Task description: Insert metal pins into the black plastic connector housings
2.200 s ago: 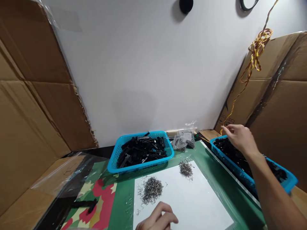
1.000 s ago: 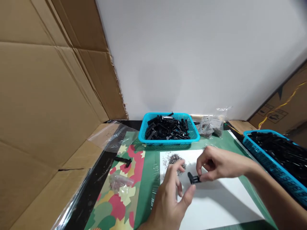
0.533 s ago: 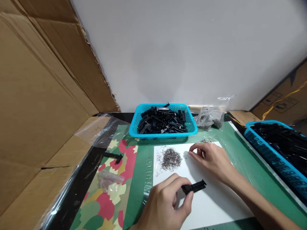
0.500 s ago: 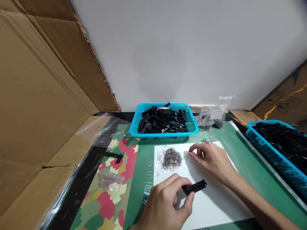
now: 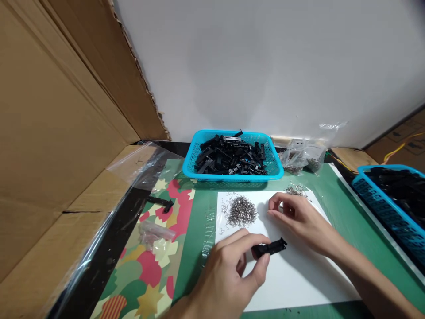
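Between thumb and fingers, my left hand (image 5: 237, 270) grips a small black plastic part (image 5: 274, 247), long and narrow with a forked far end. It is held just over a white sheet (image 5: 292, 283). My right hand (image 5: 299, 217) is above the same sheet, thumb and forefinger pinched together at its left side. Whatever sits in that pinch, if anything, is too small to make out. Left of the right hand lies a heap of tiny bent metal pieces (image 5: 242, 211), perhaps springs or clips. A smaller metal pile (image 5: 295, 190) lies behind the right hand.
A blue basket (image 5: 232, 178) full of black parts stands at the back, and another blue basket (image 5: 381, 204) is at the right. Clear bags of metal pieces (image 5: 300, 159) lean near the wall. One black part (image 5: 161, 203) and a plastic bag (image 5: 154, 235) lie on the patterned paper at left.
The whole view has shifted slightly, so things sit higher and further right. My right hand's pinch has drawn a little away from the heap; my left hand keeps its grip on the black part.
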A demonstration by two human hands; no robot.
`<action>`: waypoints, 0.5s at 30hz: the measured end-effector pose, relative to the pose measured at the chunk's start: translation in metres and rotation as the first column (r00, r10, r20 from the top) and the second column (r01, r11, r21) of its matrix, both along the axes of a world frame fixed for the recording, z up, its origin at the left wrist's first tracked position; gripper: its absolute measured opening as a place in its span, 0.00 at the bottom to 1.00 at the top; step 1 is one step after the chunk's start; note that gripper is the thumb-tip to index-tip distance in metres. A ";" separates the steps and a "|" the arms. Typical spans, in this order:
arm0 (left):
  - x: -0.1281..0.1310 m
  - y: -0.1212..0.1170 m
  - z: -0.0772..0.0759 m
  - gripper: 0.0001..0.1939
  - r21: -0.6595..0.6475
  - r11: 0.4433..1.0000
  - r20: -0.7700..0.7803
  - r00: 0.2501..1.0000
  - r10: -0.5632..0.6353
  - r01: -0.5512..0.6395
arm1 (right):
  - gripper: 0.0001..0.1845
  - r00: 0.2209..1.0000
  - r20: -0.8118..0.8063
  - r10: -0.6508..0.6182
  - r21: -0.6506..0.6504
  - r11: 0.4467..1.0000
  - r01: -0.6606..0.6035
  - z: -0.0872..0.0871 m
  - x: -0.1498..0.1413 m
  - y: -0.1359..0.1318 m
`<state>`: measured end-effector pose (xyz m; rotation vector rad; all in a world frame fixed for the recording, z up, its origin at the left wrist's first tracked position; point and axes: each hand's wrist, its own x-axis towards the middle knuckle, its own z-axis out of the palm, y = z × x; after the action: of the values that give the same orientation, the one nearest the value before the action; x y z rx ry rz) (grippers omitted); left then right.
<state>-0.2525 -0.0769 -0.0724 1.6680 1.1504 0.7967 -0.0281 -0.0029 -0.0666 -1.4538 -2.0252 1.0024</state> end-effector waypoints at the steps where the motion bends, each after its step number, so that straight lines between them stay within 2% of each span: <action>1: 0.000 0.001 0.001 0.12 -0.018 1.000 0.020 1.000 0.022 -0.021 | 0.13 0.999 -0.050 0.006 -0.018 1.000 -0.007 0.001 0.002 -0.001; 3: -0.001 0.003 0.001 0.13 -0.026 0.997 0.042 0.996 0.078 -0.077 | 0.13 0.995 -0.102 0.017 -0.027 0.999 -0.020 0.002 0.005 -0.002; 6: -0.003 0.004 0.002 0.12 -0.019 0.990 0.049 0.989 0.140 -0.139 | 0.12 0.995 -0.055 0.081 0.053 0.995 -0.078 0.001 0.007 -0.003; 10: -0.001 0.003 0.002 0.12 -0.086 0.987 0.111 0.983 0.147 -0.138 | 0.13 0.995 0.059 0.075 0.215 0.973 -0.086 -0.002 0.006 -0.004; 15: 0.000 0.000 0.003 0.12 -0.086 0.986 0.130 0.980 0.153 -0.143 | 0.15 0.993 0.117 0.028 0.240 0.969 -0.055 -0.009 0.005 -0.008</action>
<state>-0.2521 -0.0768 -0.0697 1.4550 1.2034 0.9341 -0.0232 -0.0112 -0.0755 -1.3690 -2.1793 0.6717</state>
